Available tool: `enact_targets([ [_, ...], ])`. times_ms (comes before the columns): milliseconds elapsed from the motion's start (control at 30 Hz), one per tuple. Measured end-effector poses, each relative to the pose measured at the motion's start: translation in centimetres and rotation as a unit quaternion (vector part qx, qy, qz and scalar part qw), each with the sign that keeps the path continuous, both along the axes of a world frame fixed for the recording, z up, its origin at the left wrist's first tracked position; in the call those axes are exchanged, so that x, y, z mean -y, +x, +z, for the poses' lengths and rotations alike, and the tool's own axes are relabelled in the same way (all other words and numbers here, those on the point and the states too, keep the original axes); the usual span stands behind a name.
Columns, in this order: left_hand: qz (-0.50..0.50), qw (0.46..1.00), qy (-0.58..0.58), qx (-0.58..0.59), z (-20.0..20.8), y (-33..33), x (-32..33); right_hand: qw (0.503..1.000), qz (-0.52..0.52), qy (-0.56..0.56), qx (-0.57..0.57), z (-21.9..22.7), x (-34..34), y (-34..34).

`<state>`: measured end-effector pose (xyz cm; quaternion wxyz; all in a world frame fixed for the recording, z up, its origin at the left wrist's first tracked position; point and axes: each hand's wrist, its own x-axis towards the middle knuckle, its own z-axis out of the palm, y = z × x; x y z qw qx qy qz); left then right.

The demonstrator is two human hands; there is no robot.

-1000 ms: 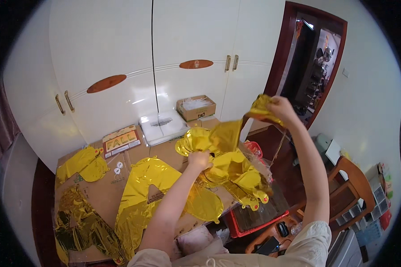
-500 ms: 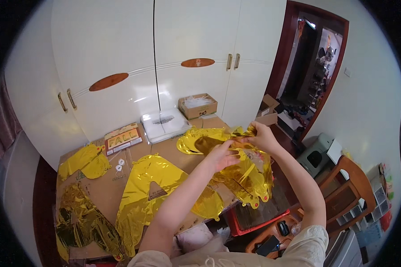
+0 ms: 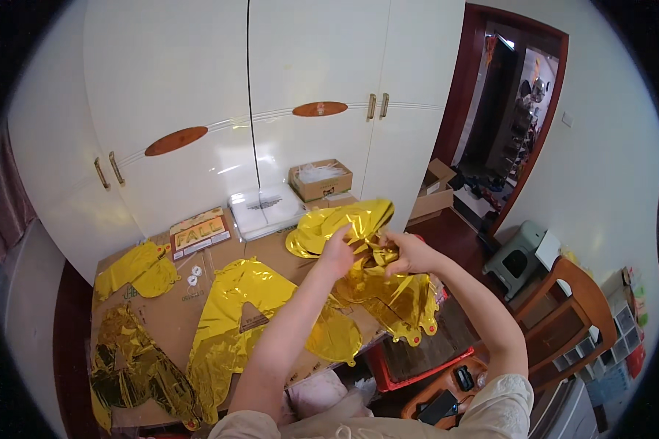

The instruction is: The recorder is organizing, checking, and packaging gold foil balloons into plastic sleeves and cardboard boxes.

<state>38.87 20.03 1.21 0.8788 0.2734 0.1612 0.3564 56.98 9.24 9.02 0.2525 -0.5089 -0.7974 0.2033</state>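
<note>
Both my hands grip a shiny gold foil balloon (image 3: 359,216), flat and crumpled, above the right part of the cardboard-covered table (image 3: 170,304). My left hand (image 3: 338,253) is closed on its left side. My right hand (image 3: 411,254) pinches a bunched fold of the foil. More gold foil (image 3: 403,300) hangs or lies below my hands, with small red dots at its lower edge; I cannot tell whether it is the same piece. To the left lie a flat letter-A foil balloon (image 3: 234,293), a darker, shinier gold one (image 3: 135,358) and a smaller one (image 3: 140,269).
Along the back stand a printed box (image 3: 200,233), a stack of clear plastic bags (image 3: 265,210) and a small carton (image 3: 320,180) of white strips. Two white rolls (image 3: 193,275) lie nearby. A wooden chair (image 3: 571,300) and a grey stool (image 3: 518,256) stand at the right.
My hands have come lower and slightly left. The foil between them has been turned and gathered, and a broad flap now stands up above my left hand.
</note>
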Motion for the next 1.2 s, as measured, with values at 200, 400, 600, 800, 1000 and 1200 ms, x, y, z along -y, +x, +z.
enact_targets([
  [200,0.102,0.986,-0.014,-0.127,-5.0,-1.0,-3.1,0.985,-0.055,-0.122,-0.111,-4.0,-2.8,0.7],
  [400,0.258,0.921,0.082,-0.280,-5.5,-1.3,-3.1,0.986,-0.110,-0.118,0.031,-7.1,-5.6,0.9],
  [600,0.339,0.569,0.630,-0.406,-5.0,-0.9,2.6,0.971,-0.133,-0.188,-0.059,-11.0,-6.6,0.6],
  [800,0.157,0.430,0.783,-0.421,-8.8,-0.2,1.9,0.935,-0.162,-0.214,-0.230,-10.9,-7.1,-0.5],
  [1000,-0.039,0.295,0.786,-0.542,-5.9,0.5,0.7,0.913,-0.212,-0.208,-0.280,-6.8,-6.1,1.1],
  [1200,-0.144,0.351,0.695,-0.611,-5.4,0.6,-0.3,0.879,-0.261,-0.085,-0.389,-1.3,-6.6,4.1],
])
